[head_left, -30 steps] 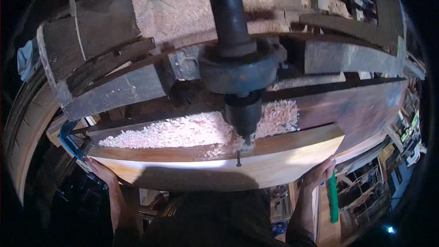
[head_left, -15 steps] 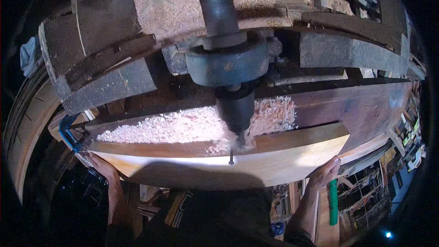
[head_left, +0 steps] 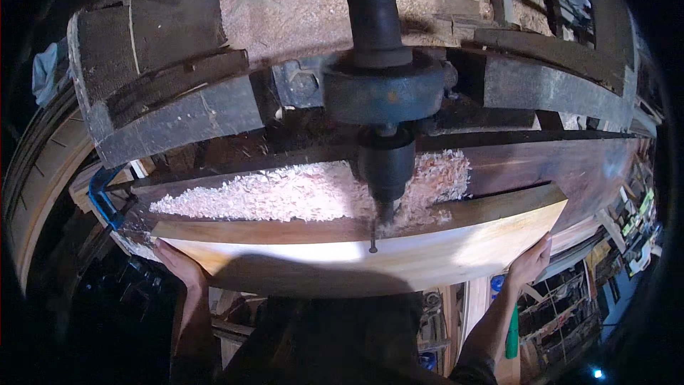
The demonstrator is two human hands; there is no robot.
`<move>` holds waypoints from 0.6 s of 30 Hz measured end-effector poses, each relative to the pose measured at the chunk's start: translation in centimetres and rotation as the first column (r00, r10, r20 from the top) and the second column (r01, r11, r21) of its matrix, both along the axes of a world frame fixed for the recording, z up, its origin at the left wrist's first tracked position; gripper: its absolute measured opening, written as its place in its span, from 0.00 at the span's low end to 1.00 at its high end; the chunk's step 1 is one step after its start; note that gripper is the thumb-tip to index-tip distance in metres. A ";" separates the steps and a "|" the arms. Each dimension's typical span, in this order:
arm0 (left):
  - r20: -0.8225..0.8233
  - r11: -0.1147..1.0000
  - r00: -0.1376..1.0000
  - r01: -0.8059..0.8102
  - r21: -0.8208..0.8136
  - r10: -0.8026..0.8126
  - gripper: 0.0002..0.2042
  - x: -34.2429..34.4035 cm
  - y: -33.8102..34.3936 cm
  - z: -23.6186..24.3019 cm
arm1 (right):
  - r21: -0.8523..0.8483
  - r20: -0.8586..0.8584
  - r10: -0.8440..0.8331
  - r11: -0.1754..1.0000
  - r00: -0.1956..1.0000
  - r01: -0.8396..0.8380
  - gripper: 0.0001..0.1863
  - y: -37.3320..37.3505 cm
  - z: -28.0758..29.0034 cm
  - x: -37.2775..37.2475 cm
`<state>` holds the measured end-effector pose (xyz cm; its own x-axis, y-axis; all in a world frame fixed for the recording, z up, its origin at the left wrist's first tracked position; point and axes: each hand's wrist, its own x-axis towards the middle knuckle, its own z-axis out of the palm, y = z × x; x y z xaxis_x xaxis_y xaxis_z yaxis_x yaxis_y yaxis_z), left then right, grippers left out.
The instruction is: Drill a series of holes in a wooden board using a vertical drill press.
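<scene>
A thick pale wooden board (head_left: 434, 253) lies across the view, its broad face toward me. My left hand (head_left: 182, 265) grips its left end and my right hand (head_left: 531, 262) its right end, fingers wrapped against the edges and partly hidden behind the wood. Above the middle of the board hangs a dark drill chuck (head_left: 385, 160) on a heavy round spindle collar (head_left: 383, 93). A thin drill bit (head_left: 372, 242) comes down from the chuck to the board's upper edge; whether its tip is in the wood I cannot tell.
Pale wood shavings (head_left: 278, 196) are heaped behind the board on a dark wooden table (head_left: 548, 164). A blue clamp (head_left: 100, 196) stands at its left end. Grey machine beams (head_left: 556, 89) cross farther back. A green cylinder (head_left: 513, 335) is below my right forearm.
The whole view has shifted, so machine and board appear farther right. Beside the bit, the board seems to have slid slightly right. Both hands keep their hold on its ends.
</scene>
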<state>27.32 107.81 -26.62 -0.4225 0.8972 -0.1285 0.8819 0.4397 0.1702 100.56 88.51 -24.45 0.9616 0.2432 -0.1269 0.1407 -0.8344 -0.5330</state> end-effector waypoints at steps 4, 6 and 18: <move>0.025 0.996 0.996 -0.081 0.029 0.080 0.30 1.2 0.8 0.8 | 0.021 0.019 -0.109 0.994 0.994 0.109 0.24 0.3 -0.1 -1.2; -0.058 0.999 0.998 0.031 0.045 -0.029 0.32 1.2 2.0 1.5 | 0.037 0.022 -0.034 0.999 0.999 0.033 0.23 0.3 -0.3 -2.4; -0.068 0.999 0.997 0.025 0.036 -0.022 0.30 -2.3 7.0 2.1 | 0.098 -0.045 -0.297 0.949 0.954 0.300 0.20 -0.1 0.1 -10.3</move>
<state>25.06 114.83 -24.49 -0.4080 0.9105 -0.0676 0.9018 0.4135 0.1259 90.28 88.44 -24.35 0.9886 -0.0409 -0.1452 -0.1229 -0.7764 -0.6181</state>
